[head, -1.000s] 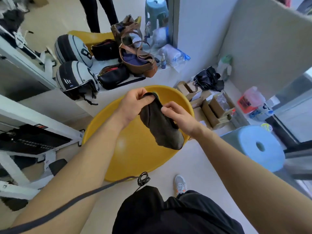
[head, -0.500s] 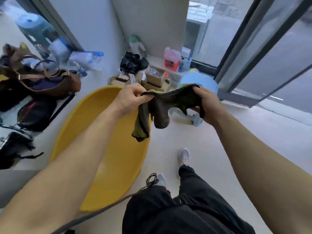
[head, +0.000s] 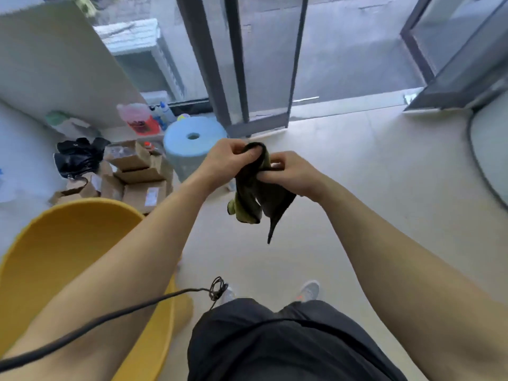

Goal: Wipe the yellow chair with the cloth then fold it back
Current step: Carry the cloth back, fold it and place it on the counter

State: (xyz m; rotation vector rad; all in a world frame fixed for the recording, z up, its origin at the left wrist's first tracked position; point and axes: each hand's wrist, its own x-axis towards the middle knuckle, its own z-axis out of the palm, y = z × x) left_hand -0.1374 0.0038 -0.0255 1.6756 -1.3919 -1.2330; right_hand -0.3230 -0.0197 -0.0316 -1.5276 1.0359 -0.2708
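Now, with your left hand (head: 229, 158) and right hand (head: 288, 171) both pinching the cloth (head: 255, 196) up right of the yellow chair (head: 68, 243), match its edges before creasing

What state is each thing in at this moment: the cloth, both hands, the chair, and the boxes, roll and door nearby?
cloth: bunched, hanging in the air, held by both hands
left hand: shut on the cloth's top
right hand: shut on the cloth's edge
yellow chair: untouched, at lower left
cardboard boxes: stacked, closed
blue roll: upright on the floor
glass door: swung open
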